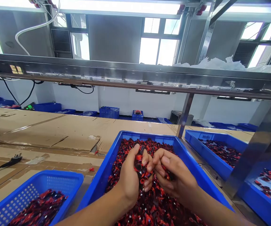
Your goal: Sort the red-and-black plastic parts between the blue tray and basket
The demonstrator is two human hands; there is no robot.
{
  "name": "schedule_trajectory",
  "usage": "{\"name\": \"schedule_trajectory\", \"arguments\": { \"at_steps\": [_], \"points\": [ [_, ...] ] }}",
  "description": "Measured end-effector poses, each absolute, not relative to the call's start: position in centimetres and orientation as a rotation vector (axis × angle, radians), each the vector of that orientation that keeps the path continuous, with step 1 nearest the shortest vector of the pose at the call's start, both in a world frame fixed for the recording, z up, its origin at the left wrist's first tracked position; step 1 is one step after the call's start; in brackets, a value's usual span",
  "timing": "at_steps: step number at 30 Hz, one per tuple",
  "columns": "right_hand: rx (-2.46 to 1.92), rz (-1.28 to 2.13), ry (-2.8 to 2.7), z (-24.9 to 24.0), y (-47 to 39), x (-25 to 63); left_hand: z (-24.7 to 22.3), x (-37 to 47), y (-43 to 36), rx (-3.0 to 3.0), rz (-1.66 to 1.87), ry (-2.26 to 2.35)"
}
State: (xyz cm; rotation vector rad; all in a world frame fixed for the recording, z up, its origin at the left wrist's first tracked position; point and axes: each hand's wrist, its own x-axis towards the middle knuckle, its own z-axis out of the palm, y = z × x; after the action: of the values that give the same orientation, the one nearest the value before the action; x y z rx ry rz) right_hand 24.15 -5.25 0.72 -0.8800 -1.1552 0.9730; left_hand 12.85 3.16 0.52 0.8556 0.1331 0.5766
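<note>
A large blue bin (102,171) in front of me is filled with small black and red parts (149,204). Above them, my left hand (135,172) has its fingers curled round several of these parts, with round open ends showing. Close on its right is my right hand (173,172), its thumb and forefinger pinched near the left fingertips. Dark parts show under the curled fingers of the right hand.
A blue perforated basket (75,185) with similar parts is at the lower left. Blue trays (222,163) stand on the right behind a metal post (250,157). A black plug (15,159) lies on the cardboard-covered table (62,131). A metal shelf beam (126,73) crosses above.
</note>
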Motion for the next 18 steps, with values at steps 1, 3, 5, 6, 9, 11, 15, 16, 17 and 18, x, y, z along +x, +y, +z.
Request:
{"name": "schedule_trajectory", "arguments": {
  "at_steps": [1,3,5,6,9,11,15,16,17,18],
  "points": [
    [-0.973,0.759,-1.296,0.6,-5.4,24.0,0.5,12.8,3.1,0.905,0.611,0.148],
    [-1.125,0.252,-1.606,0.5,-5.9,23.6,0.6,12.8,3.0,1.023,0.688,0.183],
    [-1.191,-0.143,-1.826,0.5,-6.3,23.4,0.8,12.6,2.8,1.125,0.743,0.221],
    [-1.207,-0.243,-1.875,0.5,-6.4,23.4,0.9,12.6,2.7,1.16,0.763,0.244],
    [-1.26,-0.292,-1.837,0.6,-6.5,23.2,1.0,12.7,2.6,1.199,0.808,0.323],
    [-1.303,-0.249,-1.761,0.5,-6.3,23.0,0.7,13.0,2.6,1.164,0.777,0.387],
    [-1.327,0.235,-1.466,0.5,-5.8,22.7,0.2,13.5,2.9,1.03,0.528,0.469],
    [-1.27,0.427,-1.339,0.6,-5.7,22.8,0.2,13.5,3.0,0.992,0.476,0.468],
    [-1.181,0.616,-1.204,0.7,-5.7,23.0,0.1,13.5,3.1,0.95,0.432,0.45],
    [-1.076,0.786,-1.074,0.9,-5.6,23.3,0.1,13.4,3.3,0.905,0.394,0.416]
  ]
}}
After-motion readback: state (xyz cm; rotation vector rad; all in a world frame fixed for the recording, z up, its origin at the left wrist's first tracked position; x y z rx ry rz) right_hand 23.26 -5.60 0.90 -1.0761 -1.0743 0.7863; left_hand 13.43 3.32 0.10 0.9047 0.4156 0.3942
